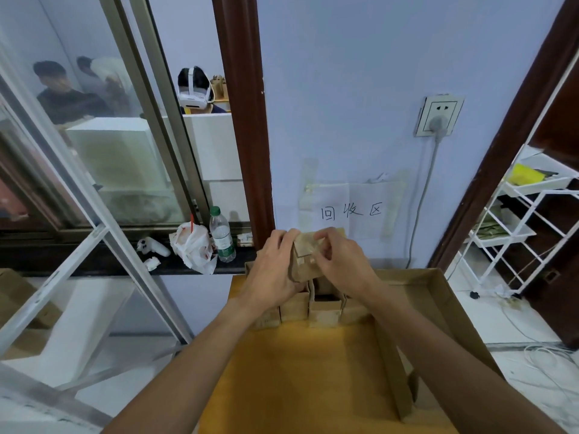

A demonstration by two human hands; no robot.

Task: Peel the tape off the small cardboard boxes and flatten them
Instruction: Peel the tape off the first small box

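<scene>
Two grips on one small box

Both grips raise a small cardboard box [305,256] just above the row of boxes [324,311] standing in the cardboard tray [416,274]. Left grip [272,270]: fingers curled round the box's left wall. Right grip [341,261]: fingertips pinching at its upper front edge. The box is judged light, thin-walled and easily crushed; hold the walls gently and lift the pale tape [302,261] from a loose end.

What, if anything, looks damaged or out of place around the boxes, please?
Nothing serious. The paper sign is crumpled at its top edge, and the socket above it sits tilted, though the wide lens may exaggerate that. The row of small boxes stands upright.
</scene>
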